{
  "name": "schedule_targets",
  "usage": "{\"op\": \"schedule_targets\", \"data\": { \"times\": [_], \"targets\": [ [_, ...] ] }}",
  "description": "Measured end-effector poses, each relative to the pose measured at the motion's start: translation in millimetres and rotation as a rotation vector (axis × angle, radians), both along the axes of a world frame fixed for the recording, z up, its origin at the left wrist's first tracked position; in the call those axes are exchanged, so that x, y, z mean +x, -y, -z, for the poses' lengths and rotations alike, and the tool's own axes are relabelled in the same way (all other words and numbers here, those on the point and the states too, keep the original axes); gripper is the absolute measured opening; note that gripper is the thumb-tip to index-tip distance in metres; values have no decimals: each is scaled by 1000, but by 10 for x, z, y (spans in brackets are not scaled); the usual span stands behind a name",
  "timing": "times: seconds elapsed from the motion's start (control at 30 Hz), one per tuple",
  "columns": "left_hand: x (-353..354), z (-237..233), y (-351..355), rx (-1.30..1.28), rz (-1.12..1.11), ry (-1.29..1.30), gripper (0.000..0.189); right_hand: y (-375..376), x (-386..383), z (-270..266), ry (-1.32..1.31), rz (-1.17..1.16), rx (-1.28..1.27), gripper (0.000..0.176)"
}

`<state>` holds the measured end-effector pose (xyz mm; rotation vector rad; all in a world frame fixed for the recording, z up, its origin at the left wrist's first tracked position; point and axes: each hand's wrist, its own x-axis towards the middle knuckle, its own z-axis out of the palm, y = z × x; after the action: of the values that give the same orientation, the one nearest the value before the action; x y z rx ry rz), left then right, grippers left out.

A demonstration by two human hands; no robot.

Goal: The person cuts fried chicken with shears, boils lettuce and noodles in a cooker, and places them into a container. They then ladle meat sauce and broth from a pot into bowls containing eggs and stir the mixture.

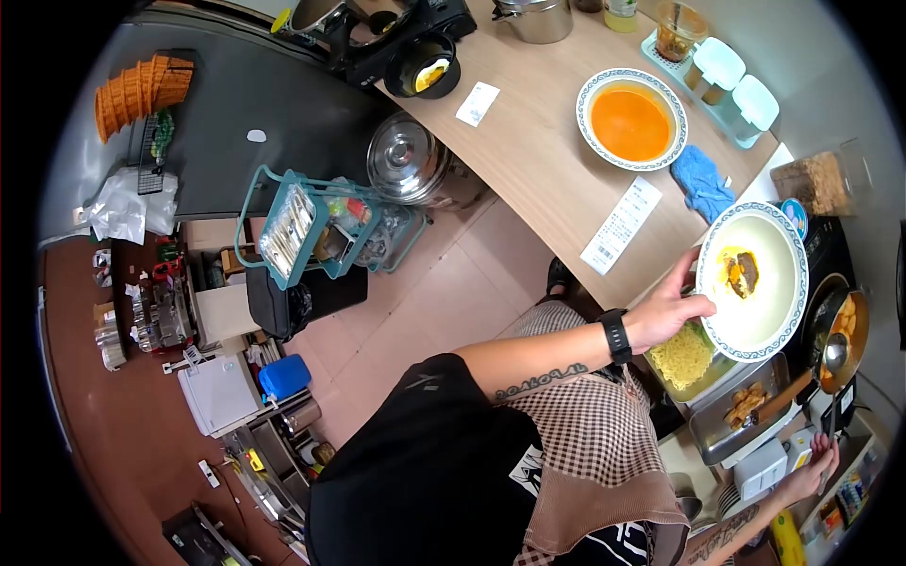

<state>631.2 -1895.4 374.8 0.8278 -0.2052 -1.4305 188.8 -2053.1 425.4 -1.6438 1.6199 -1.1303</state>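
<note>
My left hand (672, 307), with a black watch at the wrist, grips the rim of a white bowl (769, 321) with a blue patterned edge. Yellow and brown seasoning (741, 274) lies in the bottom of this tilted bowl. At lower right, my right hand (813, 474) is closed round the dark handle of a ladle (834, 351). The ladle's head rests in a wooden-handled pan (861, 373) holding orange-brown pieces, on a black stove. Below the held bowl, and partly hidden by it, are a tray of yellow noodles (684, 358) and a metal tray (703, 424) with browned pieces.
On the wooden counter (528, 141) stand a bowl of orange soup (632, 124), a blue cloth (701, 184), paper slips (621, 224) and a small black bowl (422, 80). Lidded containers (717, 64) line the wall. A teal cart (300, 226) and large lidded pot (401, 156) stand behind.
</note>
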Motion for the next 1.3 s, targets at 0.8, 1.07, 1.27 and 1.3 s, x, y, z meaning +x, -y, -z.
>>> {"op": "schedule_targets", "data": {
  "times": [0.8, 1.07, 1.27, 1.3],
  "targets": [
    [-1044, 116, 1026, 59, 117, 163, 57, 563, -87, 153, 455, 48, 74, 18],
    [-1180, 233, 1155, 88, 129, 197, 52, 573, -201, -44, 529, 46, 101, 20],
    [-1179, 290, 1165, 97, 142, 210, 51, 463, -150, -319, 527, -53, 92, 21],
    [-1179, 283, 1164, 94, 144, 211, 51, 445, -133, -358, 524, -75, 92, 22]
  ]
}}
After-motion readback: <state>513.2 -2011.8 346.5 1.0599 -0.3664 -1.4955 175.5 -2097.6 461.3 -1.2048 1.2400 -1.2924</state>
